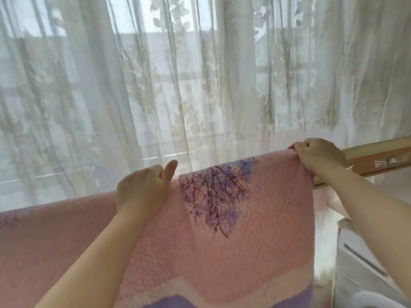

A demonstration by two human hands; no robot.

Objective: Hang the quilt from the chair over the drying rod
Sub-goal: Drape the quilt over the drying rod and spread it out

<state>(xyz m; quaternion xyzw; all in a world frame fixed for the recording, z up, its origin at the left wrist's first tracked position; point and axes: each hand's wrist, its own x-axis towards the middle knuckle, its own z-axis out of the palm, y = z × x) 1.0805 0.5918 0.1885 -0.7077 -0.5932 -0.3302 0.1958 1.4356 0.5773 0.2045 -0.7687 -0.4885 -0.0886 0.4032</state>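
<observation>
Pink quilt (222,241), purple branch print, draped over the drying rod (378,162) across the centre and lower frame. The rod is bare only at right edge. Left hand (142,190), centre: fingers curled over the quilt's top fold, tips hidden behind it, thumb raised free. Right hand (320,155), right of centre: fingers clenched together on a bunched top corner of the quilt at the rod. Sheer white curtain (200,74) fills the upper frame behind.

Both your bare forearms reach up and forward, your left hand (142,190) hooking its fingers over the quilt (222,245) edge with thumb raised, your right hand (320,155) higher, fisted on its corner.
</observation>
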